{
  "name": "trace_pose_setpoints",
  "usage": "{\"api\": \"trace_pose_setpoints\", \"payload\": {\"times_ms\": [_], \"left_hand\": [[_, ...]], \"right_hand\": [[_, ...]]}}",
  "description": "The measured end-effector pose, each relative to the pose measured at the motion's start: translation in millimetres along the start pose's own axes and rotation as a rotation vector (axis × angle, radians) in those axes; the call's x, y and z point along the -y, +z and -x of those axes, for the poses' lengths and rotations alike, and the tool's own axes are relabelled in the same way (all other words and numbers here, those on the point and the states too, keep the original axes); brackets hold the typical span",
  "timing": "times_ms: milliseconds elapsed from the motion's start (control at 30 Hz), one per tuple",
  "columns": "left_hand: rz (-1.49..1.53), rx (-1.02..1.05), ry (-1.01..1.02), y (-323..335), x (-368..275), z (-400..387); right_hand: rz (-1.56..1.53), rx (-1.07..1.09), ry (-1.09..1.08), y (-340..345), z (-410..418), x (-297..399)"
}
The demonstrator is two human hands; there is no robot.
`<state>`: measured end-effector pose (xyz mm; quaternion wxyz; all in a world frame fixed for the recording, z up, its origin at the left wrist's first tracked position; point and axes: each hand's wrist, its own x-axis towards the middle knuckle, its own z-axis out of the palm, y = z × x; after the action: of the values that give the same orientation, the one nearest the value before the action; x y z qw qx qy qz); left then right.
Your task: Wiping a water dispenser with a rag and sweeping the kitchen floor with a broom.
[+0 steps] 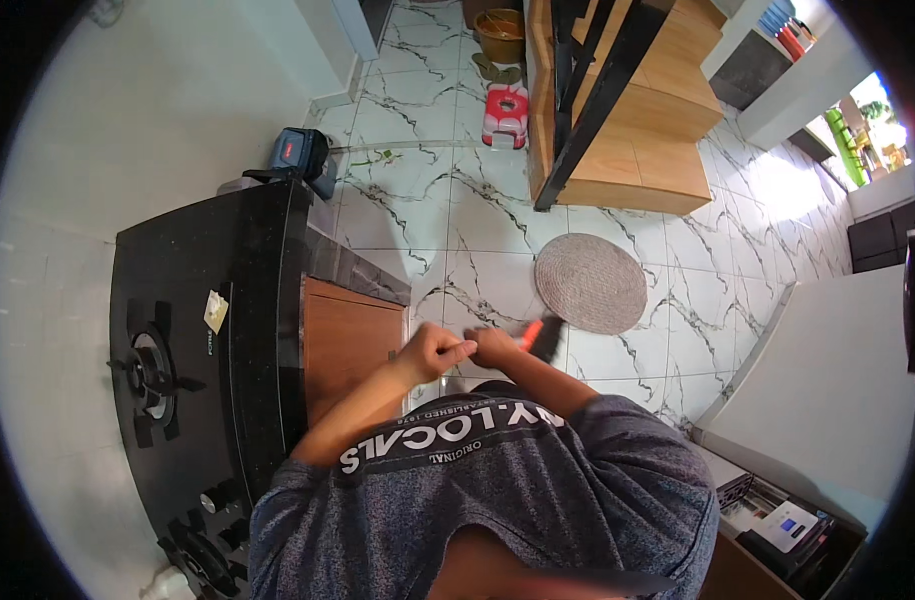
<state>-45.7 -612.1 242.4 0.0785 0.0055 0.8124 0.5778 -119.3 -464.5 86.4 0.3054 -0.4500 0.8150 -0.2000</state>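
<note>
Both of my hands are in front of my chest, nearly touching. My left hand [433, 353] is curled with its thumb stretched toward the other hand. My right hand [493, 348] makes a fist just beyond that thumb. A broom with an orange head and dark bristles [547, 341] shows past my right hand, slightly blurred, low over the marble-patterned floor tiles [495, 274]. It lines up with both fists, and its handle is hidden by them. The bristles are close to the edge of a round woven mat [591, 283].
A black gas hob [191, 409] and counter with a wooden cabinet door [352, 345] stand at left. Wooden stairs [637, 169] with a black metal railing [604, 105] rise ahead. Green scraps [375, 158] lie near a pink-and-white stool [505, 115]. A white appliance [817, 375] stands right.
</note>
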Motion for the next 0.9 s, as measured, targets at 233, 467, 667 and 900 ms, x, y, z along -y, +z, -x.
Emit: {"api": "trace_pose_setpoints", "payload": {"times_ms": [233, 467, 667, 900], "left_hand": [[-0.34, 0.009, 0.509, -24.1, -34.0, -33.5], [0.112, -0.013, 0.583, -50.0, -75.4, -76.4], [0.665, -0.147, 0.251, -50.9, 7.9, -145.4], [0.258, -0.323, -0.018, -87.9, 6.1, -233.3]], "right_hand": [[-0.293, -0.386, -0.267, -46.2, -81.1, 6.9], [0.043, -0.455, -0.177, -172.3, -46.4, 20.4], [0.241, -0.214, 0.105, -171.4, -78.5, -74.6], [-0.048, 0.012, -0.146, -182.2, -193.4, -122.0]]}}
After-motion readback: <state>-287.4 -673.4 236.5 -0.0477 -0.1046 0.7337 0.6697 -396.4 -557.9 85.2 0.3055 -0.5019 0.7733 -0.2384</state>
